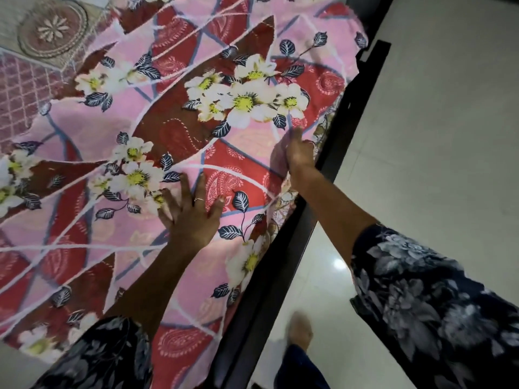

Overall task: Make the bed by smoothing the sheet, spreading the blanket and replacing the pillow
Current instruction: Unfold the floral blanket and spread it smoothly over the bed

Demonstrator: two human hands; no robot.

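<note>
Pressing the floral blanket (174, 113) flat on the bed, the left hand (191, 214) has spread fingers, while the right hand (297, 155) pinches its edge near the black bed frame (323, 175). Pulling too hard could wrinkle it or slide it off.

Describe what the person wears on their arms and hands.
Both forearms are bare. The left sleeve and right sleeve are short, of dark navy cloth printed with large grey-white flowers. The left hand wears a thin ring on one finger. The right hand shows no ring or band, as far as this view tells.
</note>
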